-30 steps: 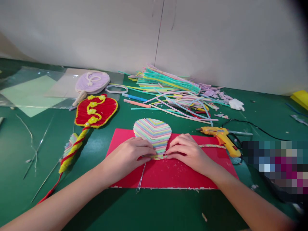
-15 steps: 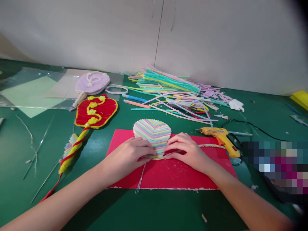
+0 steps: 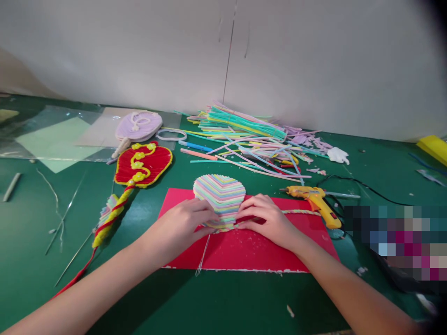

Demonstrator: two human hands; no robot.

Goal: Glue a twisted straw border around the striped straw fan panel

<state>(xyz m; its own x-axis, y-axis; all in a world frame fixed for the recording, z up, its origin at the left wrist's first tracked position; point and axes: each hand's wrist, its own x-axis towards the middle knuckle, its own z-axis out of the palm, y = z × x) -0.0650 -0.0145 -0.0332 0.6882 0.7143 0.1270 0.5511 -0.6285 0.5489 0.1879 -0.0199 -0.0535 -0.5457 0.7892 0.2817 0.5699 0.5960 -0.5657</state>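
A rounded pastel fan panel (image 3: 220, 193), made of pipe cleaners in V-shaped stripes, lies on a red board (image 3: 244, 253). At its lower left edge my left hand (image 3: 186, 221) is closed, fingertips pinching the rim. My right hand (image 3: 267, 216) pinches at the lower right edge, where a twisted pastel pipe-cleaner cord (image 3: 302, 212) runs along the bottom rim, passes behind the hand and trails right across the board. Fingers partly cover the rim and cord. Below the panel, a thin loop of wire or clear thread (image 3: 203, 256) hangs toward the board's front edge.
A yellow glue gun (image 3: 317, 200) with its black cable lies at the board's right corner. Behind sits a heap of loose pipe cleaners (image 3: 247, 123). Leftward are a red-and-yellow fan (image 3: 145, 165), a lilac fan (image 3: 138, 125) and a plastic sheet with green paper (image 3: 57, 144). A pixelated patch covers the far right.
The view has shifted slightly, so most things sit a little differently in frame. My left fingers have moved slightly left along the rim; both hands stay at the panel's lower edge.
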